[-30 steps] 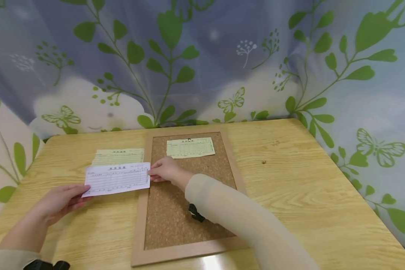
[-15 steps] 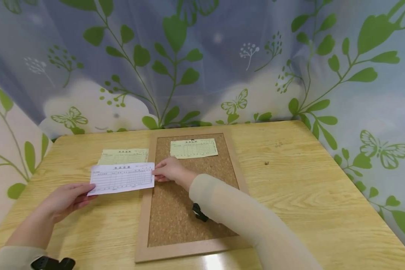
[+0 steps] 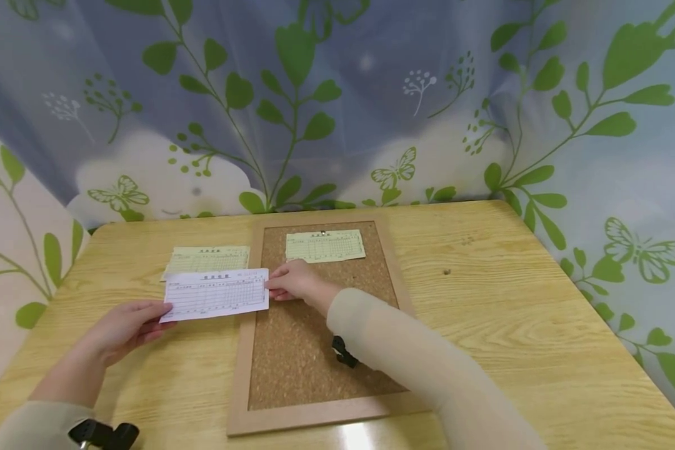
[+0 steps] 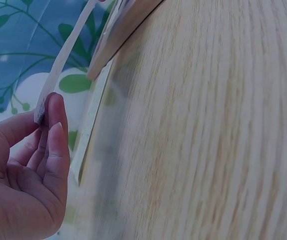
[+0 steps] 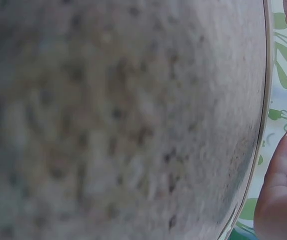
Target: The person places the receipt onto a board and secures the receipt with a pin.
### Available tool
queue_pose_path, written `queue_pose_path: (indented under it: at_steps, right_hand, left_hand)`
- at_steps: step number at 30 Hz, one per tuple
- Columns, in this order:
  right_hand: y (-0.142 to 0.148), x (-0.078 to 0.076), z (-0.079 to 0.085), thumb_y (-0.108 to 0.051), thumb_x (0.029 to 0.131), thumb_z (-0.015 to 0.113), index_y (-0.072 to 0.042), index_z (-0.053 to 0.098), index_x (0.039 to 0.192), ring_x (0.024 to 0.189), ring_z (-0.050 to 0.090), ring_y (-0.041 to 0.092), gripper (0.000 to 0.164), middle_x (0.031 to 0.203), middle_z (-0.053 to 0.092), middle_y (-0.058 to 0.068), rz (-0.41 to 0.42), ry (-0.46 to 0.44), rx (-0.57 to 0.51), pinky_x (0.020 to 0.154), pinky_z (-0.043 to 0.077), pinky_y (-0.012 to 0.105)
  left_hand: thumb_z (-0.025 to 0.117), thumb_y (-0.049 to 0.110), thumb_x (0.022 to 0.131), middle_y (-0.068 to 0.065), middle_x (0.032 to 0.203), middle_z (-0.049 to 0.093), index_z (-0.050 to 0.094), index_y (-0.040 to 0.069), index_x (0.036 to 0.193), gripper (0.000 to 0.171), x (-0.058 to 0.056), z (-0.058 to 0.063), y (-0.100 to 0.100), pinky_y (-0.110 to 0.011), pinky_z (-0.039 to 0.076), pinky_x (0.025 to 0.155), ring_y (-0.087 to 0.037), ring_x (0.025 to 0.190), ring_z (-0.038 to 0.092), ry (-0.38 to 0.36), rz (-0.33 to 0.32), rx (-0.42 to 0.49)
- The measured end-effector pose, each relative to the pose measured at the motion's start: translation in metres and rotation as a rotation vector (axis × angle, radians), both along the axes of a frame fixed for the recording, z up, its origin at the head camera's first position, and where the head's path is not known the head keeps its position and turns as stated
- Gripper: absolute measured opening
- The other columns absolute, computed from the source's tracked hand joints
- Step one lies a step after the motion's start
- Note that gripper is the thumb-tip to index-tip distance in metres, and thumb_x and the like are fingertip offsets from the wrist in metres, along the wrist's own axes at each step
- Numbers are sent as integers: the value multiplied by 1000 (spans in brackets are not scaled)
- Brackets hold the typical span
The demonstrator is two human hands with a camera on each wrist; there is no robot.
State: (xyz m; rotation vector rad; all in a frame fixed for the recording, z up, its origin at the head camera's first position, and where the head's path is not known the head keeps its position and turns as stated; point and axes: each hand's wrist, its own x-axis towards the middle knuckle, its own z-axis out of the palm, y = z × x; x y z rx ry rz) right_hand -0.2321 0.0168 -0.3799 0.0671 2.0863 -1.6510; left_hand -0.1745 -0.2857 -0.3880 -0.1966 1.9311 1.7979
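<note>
A white printed form slip (image 3: 216, 295) is held between both hands, raised above the table in the left wrist view. My left hand (image 3: 132, 326) pinches its lower left corner between thumb and fingers; the left wrist view shows this hand (image 4: 31, 170) with the slip (image 4: 63, 57) nearly edge-on. My right hand (image 3: 295, 281) pinches the right end, over the corkboard (image 3: 309, 350); part of this hand (image 5: 283, 185) shows at the right wrist view's edge. Behind the white slip lies a yellow form slip (image 3: 208, 257) on the table, partly covered. Another yellow slip (image 3: 325, 245) is pinned near the corkboard's top.
The corkboard's wooden frame (image 3: 315, 415) lies flat on the wood-grain table (image 3: 512, 325). A small pin (image 3: 323, 232) sits at the pinned slip's top edge. A leaf-patterned curtain (image 3: 349, 112) hangs behind the table and along its sides.
Both hands have shifted slightly to the right with the white slip, which now reaches a little further over the corkboard's left frame. The head view has shifted a little as well.
</note>
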Motion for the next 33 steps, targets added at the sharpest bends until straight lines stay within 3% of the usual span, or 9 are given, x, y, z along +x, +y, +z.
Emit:
queue_pose_path:
  at_steps: [10, 18, 33]
  right_hand:
    - [14, -4, 3, -3, 85, 67, 6, 67, 99, 55, 59, 9, 16, 69, 64, 7, 2, 7, 3, 57, 52, 22]
    - [26, -7, 3, -5, 85, 67, 5, 67, 101, 57, 60, 10, 19, 72, 66, 8, 8, -11, 27, 62, 53, 24]
    - [50, -9, 3, -4, 85, 67, 6, 66, 103, 58, 60, 9, 20, 75, 65, 8, 5, 1, 46, 59, 52, 22]
  left_hand:
    - [58, 26, 94, -1, 88, 69, 67, 12, 95, 17, -5, 2, 12, -25, 53, 68, -11, 80, 66, 10, 5, -88]
    - [58, 24, 94, -1, 86, 69, 69, 12, 94, 17, -8, 0, 23, -25, 53, 66, -10, 77, 65, 19, -14, -82]
    - [57, 25, 95, -4, 89, 69, 58, -8, 116, 39, -14, -1, 50, -27, 53, 69, -12, 77, 65, 42, -52, -182]
